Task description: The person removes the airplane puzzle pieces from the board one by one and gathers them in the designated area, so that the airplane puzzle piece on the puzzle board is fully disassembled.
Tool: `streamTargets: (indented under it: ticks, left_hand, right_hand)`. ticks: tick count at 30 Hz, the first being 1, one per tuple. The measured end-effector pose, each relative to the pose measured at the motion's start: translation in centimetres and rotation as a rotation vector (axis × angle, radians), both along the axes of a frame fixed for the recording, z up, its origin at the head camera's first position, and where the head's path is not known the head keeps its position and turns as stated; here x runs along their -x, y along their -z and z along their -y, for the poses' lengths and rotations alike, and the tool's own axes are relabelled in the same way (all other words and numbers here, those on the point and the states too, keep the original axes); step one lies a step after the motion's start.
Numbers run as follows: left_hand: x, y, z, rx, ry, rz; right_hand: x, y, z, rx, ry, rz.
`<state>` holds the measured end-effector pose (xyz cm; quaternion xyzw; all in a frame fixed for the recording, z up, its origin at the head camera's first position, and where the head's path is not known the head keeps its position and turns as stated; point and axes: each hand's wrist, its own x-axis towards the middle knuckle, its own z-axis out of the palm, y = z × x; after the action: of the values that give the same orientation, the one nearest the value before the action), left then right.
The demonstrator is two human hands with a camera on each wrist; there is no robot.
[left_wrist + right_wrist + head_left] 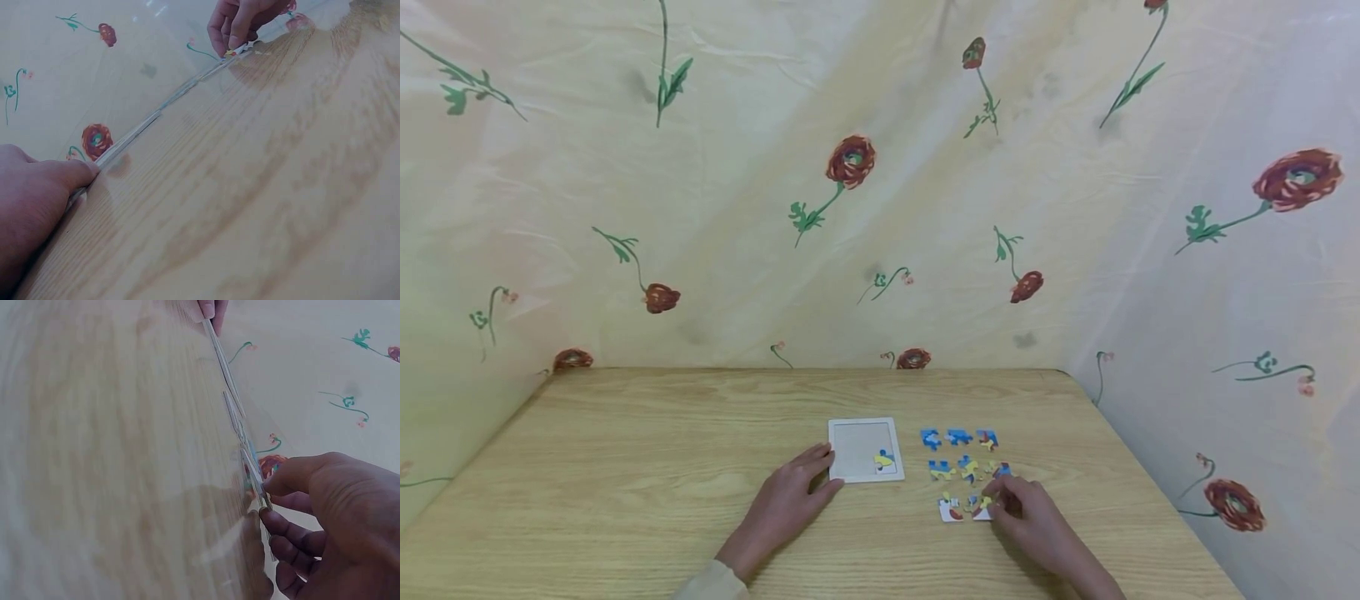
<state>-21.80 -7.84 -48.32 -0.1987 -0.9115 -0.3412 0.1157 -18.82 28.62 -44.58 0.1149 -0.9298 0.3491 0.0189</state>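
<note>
A square white puzzle tray [899, 467] lies on the table with one jigsaw piece [883, 461] in its lower right corner. My left hand [793, 492] rests at the tray's left side, fingers relaxed, its fingertips touching the edge and the thumb by the near corner. To the right, loose jigsaw pieces [958, 437] in blue, yellow, red and white lie in three rows. At the nearest row, my right hand [1030, 517] pinches a puzzle piece [981, 510] by its right side between thumb and fingers. Those fingers hide part of it. In both wrist views the pieces appear edge-on.
The wooden table [662, 467] carries the tray and the pieces. Behind it and along both sides hangs a pale cloth [737, 208] printed with red flowers. Another white-and-red piece [950, 509] lies just left of the pinched one.
</note>
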Motion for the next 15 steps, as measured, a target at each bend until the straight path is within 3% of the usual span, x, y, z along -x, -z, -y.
streamTargets:
  ticks: [8, 15]
  left_hand:
    - [-0.04, 0.02, 0.01, 0.000, 0.001, -0.008]
    - [0.16, 0.35, 0.11, -0.005, 0.000, -0.010]
  right_hand:
    - [-0.22, -0.16, 0.75, -0.061, 0.097, -0.009]
    - [-0.52, -0.31, 0.88, -0.075, 0.109, -0.003]
